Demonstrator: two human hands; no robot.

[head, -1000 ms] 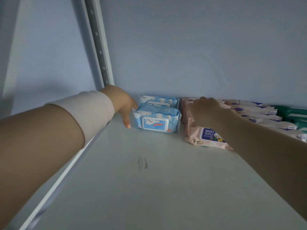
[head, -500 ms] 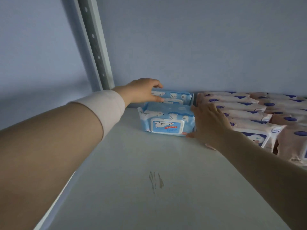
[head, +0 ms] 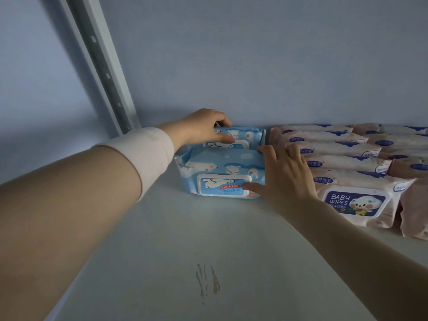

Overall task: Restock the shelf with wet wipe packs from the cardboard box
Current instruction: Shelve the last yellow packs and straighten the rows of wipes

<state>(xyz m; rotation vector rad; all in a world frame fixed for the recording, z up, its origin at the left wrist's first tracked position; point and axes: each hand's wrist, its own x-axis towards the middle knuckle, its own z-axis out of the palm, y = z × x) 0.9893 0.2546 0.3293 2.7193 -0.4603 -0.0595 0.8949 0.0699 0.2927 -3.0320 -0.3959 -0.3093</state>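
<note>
Two blue wet wipe packs stand at the shelf's (head: 185, 251) back left corner, one behind the other. They are soft and glossy, printed with white bears. The left hand (head: 201, 128) grips the rear blue pack (head: 245, 135), fingers curled over its top. The right hand (head: 287, 174), fingers spread flat, presses the front blue pack (head: 220, 174) at its right end, just beside the pink packs (head: 347, 163). This looks like squaring the row. The next move probably calls for letting go and fetching another pack from the box, which is out of view.

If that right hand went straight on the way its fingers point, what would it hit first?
The right hand would probably meet the rear blue wipes pack first, then the wall; depth is unclear.
</note>
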